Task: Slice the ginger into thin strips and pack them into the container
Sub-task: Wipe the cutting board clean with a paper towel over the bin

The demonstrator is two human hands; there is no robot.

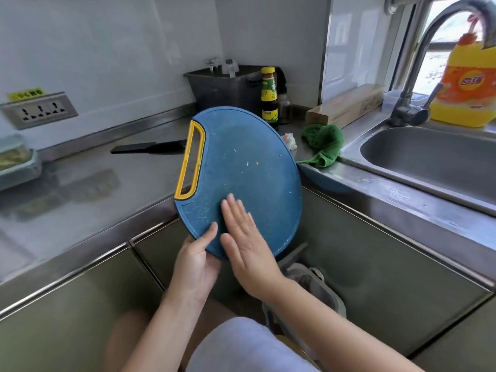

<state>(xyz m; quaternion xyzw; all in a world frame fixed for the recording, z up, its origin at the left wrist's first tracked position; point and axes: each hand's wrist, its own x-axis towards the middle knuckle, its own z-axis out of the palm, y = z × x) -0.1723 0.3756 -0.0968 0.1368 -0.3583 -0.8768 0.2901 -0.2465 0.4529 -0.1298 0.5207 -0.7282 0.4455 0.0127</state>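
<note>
Ginger strips point(10, 158) show only as a pale yellow blur inside the clear container point(20, 171), which the frame cuts off at the counter's point(80, 200) far left edge. Which way the strips lie cannot be made out. A few pale ginger scraps point(248, 164) cling to the blue cutting board point(249, 162), held tilted off the counter's front edge above a bin point(316, 288) that it partly hides. The board's face is turned up toward the camera, and its yellow handle point(189, 162) at the upper left runs nearly upright. The left hand point(196, 267) grips the board's lower rim with the thumb on the face and the fingers hidden behind. The right hand point(247, 245) lies flat on the face, fingers straight and together. A black knife point(150, 149) lies near the counter's back edge, one end hidden behind the board.
</note>
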